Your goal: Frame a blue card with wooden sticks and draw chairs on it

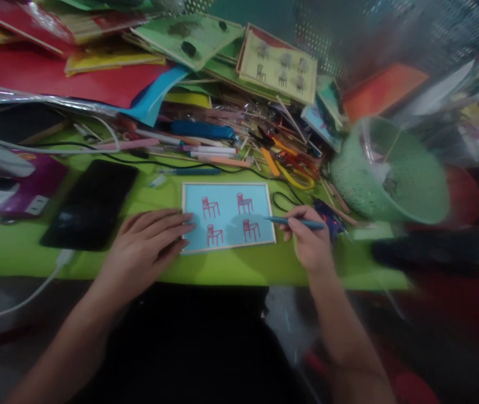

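A light blue card [228, 216] with a thin pale wooden border lies on the green table [231, 272], bearing drawings of several red chairs. My left hand [149, 244] rests flat, its fingers stretched out, with the fingertips on the card's left edge. Just off the card's right edge, my right hand [309, 235] grips a blue pen [302, 222]. The pen points left, its tip over the card's right part; whether it touches the surface I cannot tell.
A black phone [92, 205] lies left of my left hand. Behind the card are markers [213, 150], orange-handled pliers [270, 161], yellow-handled scissors [294, 178] and sticks. A green bowl [418, 179] stands at the right. Decorated cards [279, 67] are piled at the back.
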Demonstrator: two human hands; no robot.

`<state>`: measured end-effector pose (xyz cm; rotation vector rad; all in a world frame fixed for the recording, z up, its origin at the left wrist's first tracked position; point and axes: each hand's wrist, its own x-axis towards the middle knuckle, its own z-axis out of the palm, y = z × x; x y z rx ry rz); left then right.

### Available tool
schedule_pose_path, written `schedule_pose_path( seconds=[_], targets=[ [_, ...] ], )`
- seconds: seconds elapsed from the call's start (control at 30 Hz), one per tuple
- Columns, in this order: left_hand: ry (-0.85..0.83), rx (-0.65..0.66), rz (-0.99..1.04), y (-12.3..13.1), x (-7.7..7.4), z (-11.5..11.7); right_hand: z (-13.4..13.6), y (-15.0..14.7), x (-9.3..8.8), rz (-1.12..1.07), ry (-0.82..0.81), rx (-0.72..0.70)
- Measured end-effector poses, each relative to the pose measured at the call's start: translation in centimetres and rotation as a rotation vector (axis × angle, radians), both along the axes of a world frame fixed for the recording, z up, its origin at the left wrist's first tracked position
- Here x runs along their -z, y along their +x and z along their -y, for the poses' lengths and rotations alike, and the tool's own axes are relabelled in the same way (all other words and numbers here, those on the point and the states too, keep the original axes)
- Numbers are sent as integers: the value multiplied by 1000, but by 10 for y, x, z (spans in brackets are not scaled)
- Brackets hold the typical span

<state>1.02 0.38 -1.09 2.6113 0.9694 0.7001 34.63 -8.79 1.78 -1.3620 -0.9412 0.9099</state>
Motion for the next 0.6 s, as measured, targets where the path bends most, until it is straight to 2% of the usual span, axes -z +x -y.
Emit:
schedule_pose_path(
  seconds=[0.17,0.43,0.6],
  targets=[
    [-8,16,-27,0,-1,-2,-9,-7,-3,67,-73,-85],
    [21,9,-25,0,-3,0,0,-12,-3,322,-108,-44],
    [2,-22,-41,0,-3,1,1,-13,-2,365,-92,-25]
  ],
)
